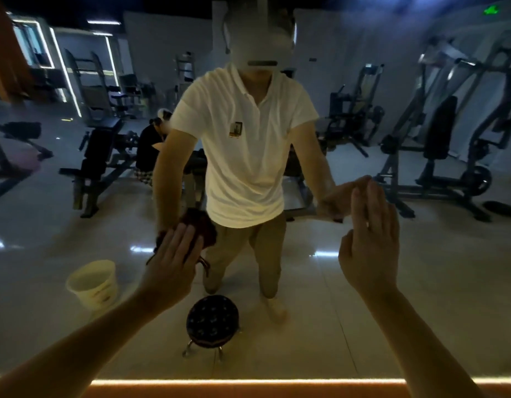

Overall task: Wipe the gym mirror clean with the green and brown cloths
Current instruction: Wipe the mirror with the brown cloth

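Cloth (pixel 205 227) under L hand (pixel 174 262) on mirror (pixel 438 282), R hand (pixel 369 248) to right.

The gym mirror (pixel 421 297) is recorded as a large upright pane, bounded along its lower edge by a lit amber strip (pixel 248 382). A hazy smear is noted on the glass toward the upper right. The brown cloth (pixel 205 228), dark reddish-brown and crumpled, is held against the glass at lower centre-left under the straight fingers of the left hand (pixel 174 262). Part of it is seen hanging below the fingers.

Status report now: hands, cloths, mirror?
Left hand flat, pressing dark brown cloth on large wall mirror. Right hand open, empty. Green cloth unseen. Nothing blocking.
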